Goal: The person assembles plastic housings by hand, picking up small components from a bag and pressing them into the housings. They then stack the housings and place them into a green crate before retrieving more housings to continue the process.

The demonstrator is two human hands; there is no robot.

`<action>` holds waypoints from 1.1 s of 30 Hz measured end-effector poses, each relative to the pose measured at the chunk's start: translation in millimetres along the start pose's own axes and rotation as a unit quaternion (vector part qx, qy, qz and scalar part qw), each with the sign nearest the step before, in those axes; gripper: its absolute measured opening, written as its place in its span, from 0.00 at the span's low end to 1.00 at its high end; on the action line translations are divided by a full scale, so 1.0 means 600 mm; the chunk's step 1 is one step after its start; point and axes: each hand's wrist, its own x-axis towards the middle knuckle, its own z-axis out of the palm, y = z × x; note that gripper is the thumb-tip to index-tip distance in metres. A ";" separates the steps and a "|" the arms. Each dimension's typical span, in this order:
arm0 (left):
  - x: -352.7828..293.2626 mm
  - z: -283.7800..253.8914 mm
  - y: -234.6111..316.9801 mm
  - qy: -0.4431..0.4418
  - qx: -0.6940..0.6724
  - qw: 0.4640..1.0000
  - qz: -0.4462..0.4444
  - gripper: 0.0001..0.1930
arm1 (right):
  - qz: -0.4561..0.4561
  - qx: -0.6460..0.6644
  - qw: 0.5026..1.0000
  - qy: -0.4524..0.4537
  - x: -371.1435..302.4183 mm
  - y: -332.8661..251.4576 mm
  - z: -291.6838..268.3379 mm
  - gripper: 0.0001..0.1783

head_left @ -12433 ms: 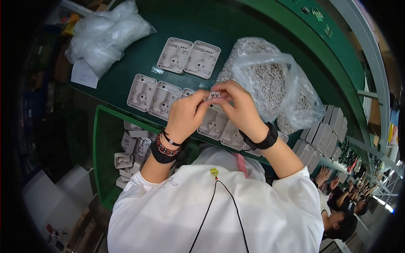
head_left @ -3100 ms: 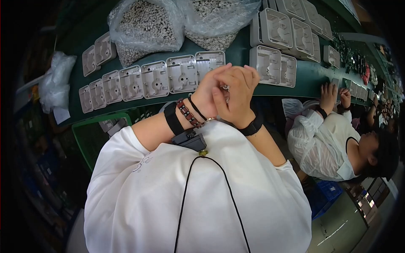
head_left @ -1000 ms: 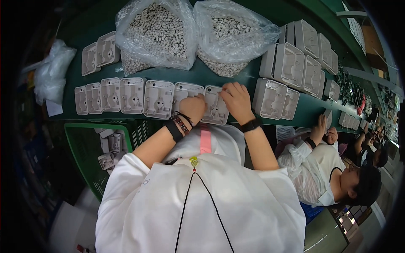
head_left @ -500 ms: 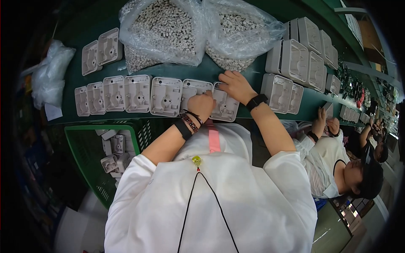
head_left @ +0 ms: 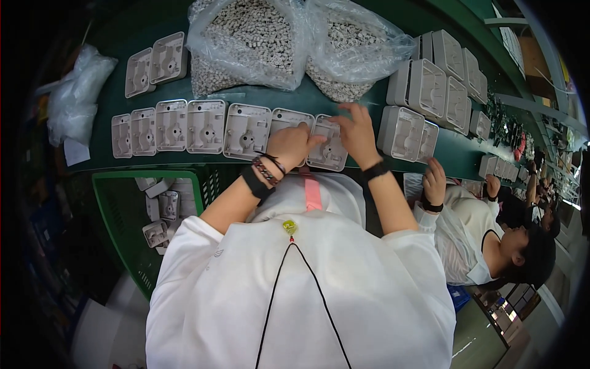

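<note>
Several light grey plastic housings, like shallow open boxes, stand in a row along the table's near edge. My left hand (head_left: 291, 146) reaches into one housing (head_left: 289, 117) near the right end, thumb stretched out and fingertips partly hidden; I see nothing held. Over the upper right corner of the end housing (head_left: 327, 154) is my right hand (head_left: 359, 136), its fingers apart and slightly blurred. No piece shows in it. Next to my left hand, another housing (head_left: 247, 147) has a dark-centred round boss.
Two clear bags of small grey parts, a left bag (head_left: 249, 49) and a right bag (head_left: 350, 49), stand behind the row. Stacked housings (head_left: 424, 92) are at the right. A green crate (head_left: 144, 173) holding housings sits below left. A co-worker's hand (head_left: 435, 183) is at the right.
My left hand has shifted a little left and spread its thumb. My right hand has turned more upright beside the end housing. The co-worker's hands have moved apart.
</note>
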 end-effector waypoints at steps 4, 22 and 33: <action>-0.021 -0.023 -0.025 -0.056 -0.403 0.913 0.008 0.27 | 0.106 0.188 0.976 0.027 -0.013 -0.107 -0.027 0.14; -0.076 -0.102 -0.021 -0.170 -0.620 0.757 -0.113 0.25 | 0.130 0.480 0.865 -0.064 -0.002 -0.164 -0.037 0.10; -0.108 -0.091 -0.032 -0.085 -0.446 0.891 0.019 0.10 | 0.317 0.620 0.679 -0.232 -0.030 -0.150 -0.028 0.12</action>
